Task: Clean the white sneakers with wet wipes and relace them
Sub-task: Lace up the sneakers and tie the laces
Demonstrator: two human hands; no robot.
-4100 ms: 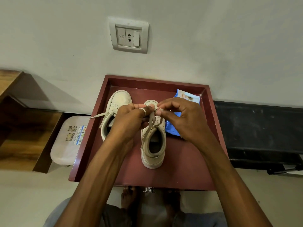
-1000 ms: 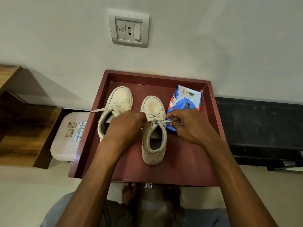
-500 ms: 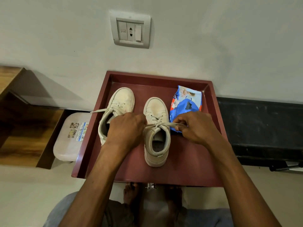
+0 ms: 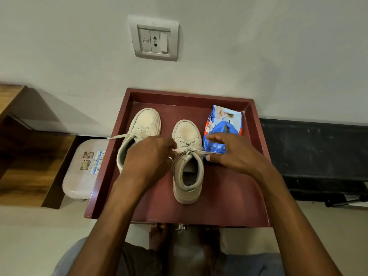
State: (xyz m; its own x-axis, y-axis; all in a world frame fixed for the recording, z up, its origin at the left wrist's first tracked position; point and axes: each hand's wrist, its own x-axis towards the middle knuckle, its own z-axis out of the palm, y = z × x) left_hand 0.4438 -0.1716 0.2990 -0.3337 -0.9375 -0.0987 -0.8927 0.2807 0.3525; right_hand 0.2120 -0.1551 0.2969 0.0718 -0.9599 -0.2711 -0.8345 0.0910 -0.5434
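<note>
On tray (image 4: 123, 156): two sneakers (image 4: 187, 162), wipes (image 4: 223, 124). Left hand (image 4: 147, 158) pinched lace (image 4: 180, 154); right hand (image 4: 233, 154) pinched its other end, fingers spread.

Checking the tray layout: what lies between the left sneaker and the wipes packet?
The right sneaker, in the head view.

We can read no words or numbers anywhere. The blue wipes packet (image 4: 223, 132) just beyond the right hand (image 4: 233, 154) carries print too small to make out, and the stickers on the white stool (image 4: 79, 176) left of the left hand (image 4: 147, 158) are blurred.
</note>
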